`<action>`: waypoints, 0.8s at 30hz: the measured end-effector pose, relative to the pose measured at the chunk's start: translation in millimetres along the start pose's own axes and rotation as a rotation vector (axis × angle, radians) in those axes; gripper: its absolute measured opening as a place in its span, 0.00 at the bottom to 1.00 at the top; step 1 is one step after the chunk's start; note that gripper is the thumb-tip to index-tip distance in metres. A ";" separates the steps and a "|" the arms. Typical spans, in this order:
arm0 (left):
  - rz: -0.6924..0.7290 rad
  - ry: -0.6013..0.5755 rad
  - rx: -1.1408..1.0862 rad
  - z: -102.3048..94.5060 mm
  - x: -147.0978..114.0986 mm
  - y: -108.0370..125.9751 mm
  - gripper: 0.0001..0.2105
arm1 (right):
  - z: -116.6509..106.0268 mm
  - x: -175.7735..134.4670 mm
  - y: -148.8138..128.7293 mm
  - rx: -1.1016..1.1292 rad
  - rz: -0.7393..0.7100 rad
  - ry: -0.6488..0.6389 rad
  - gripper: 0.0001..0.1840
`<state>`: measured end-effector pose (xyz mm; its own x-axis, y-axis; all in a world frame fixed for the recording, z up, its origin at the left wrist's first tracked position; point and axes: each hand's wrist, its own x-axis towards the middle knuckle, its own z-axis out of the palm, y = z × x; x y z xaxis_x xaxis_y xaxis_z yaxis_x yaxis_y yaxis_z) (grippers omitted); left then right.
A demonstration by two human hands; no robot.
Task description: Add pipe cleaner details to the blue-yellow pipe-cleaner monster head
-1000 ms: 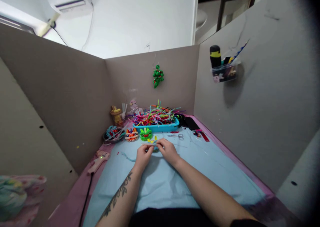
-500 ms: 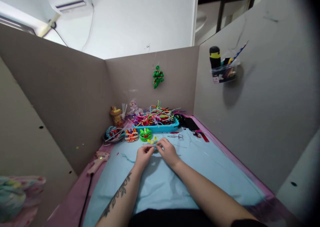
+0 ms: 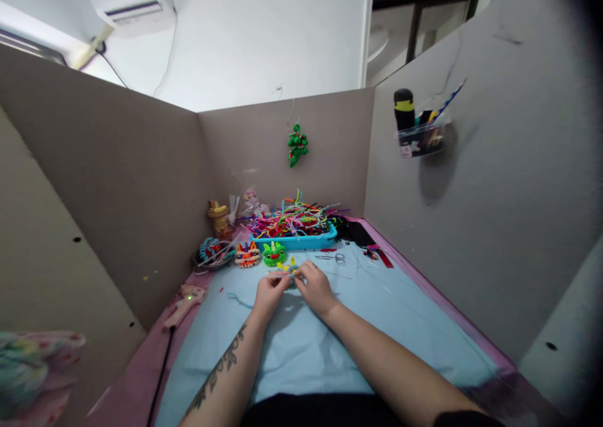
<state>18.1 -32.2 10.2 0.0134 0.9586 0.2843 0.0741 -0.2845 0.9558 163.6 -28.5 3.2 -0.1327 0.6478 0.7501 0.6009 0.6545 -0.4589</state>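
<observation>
Between my fingertips, over the pale blue table cover point(image 3: 301, 358), is a small blue pipe-cleaner figure point(image 3: 292, 282) with yellow tips on top. My left hand point(image 3: 272, 291) pinches its left side, and my right hand point(image 3: 315, 287) pinches it from the right. My fingers hide much of the figure. Just behind it sit a green pipe-cleaner animal head point(image 3: 274, 254) and an orange and white one point(image 3: 247, 255). A loose blue pipe cleaner point(image 3: 239, 300) lies to the left of my left hand.
A blue tray point(image 3: 294, 242) heaped with coloured pipe cleaners stands at the back. Scissors point(image 3: 336, 259) lie right of centre. At left are a dark bowl point(image 3: 214, 264) and a glue gun point(image 3: 183, 308) with its cord. Grey partitions point(image 3: 287, 182) enclose the table.
Both hands stay in almost the same place, still pinching the blue figure. Only slight finger movement and a small camera shift show.
</observation>
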 end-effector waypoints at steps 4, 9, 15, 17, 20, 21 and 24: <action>0.003 0.002 -0.018 0.3 1.0 -4.2 0.13 | 1.0 -0.8 0.3 0.002 -0.006 -0.005 0.08; 0.073 -0.028 0.036 -0.6 3.2 -9.9 0.12 | 2.1 1.2 1.8 0.140 0.026 -0.008 0.07; 0.165 0.016 0.157 -3.4 4.0 -10.6 0.11 | 0.0 5.6 7.0 0.310 0.116 -0.059 0.06; 0.179 0.010 0.187 -3.7 3.5 -8.6 0.11 | 0.3 5.6 7.7 0.324 0.135 -0.074 0.05; 0.193 0.010 0.213 -3.4 2.7 -5.0 0.10 | 1.3 4.8 7.0 0.328 0.151 -0.079 0.04; 0.193 0.011 0.217 -3.2 2.5 -4.0 0.10 | 1.6 4.5 6.5 0.325 0.152 -0.078 0.04; 0.191 0.006 0.223 -2.7 2.3 -2.6 0.09 | 2.0 4.2 5.3 0.317 0.148 -0.075 0.04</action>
<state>15.2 -29.3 8.6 0.0422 0.8877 0.4585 0.2884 -0.4502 0.8451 164.7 -21.5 3.0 -0.1272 0.7641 0.6324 0.3454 0.6318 -0.6939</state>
